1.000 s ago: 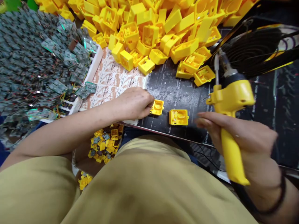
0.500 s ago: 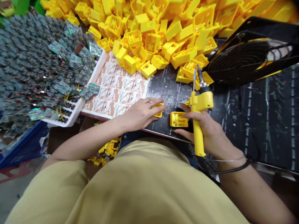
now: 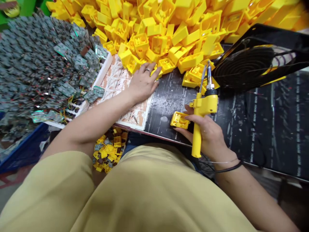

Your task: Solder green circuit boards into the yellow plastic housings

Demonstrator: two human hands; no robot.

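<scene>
Head camera, and both hands were busy at once: the right hand (image 3: 211, 132) had the open yellow box (image 3: 179, 120) on the near part of the dark bench top (image 3: 169, 100), while the left hand (image 3: 143, 82) lay stretched out to the near edge of the heap of yellow boxes (image 3: 180, 34). As a judgement, this was a handling step, one box minded at the near side as the other hand worked at the heap; the move from there called for a steady right side and light left fingers, so that no neighbouring box got dragged along. Now the grip, and what a crowded right hand that was! The handle of the yellow pistol-shaped tool (image 3: 209, 104) was lodged between thumb and fingers, metal tips pointing to the far side, and the same hand kept a narrow hold at the box, a fingertip over its right edge and the thumb along its near edge. Over on the left, the fingers were moderately spread and bent over the yellow pieces, seemingly touching them; whether they had closed on one could not be told, since the hand itself covered the spot. Left of that arm sat the circuit boards (image 3: 36, 71), heaped high.
</scene>
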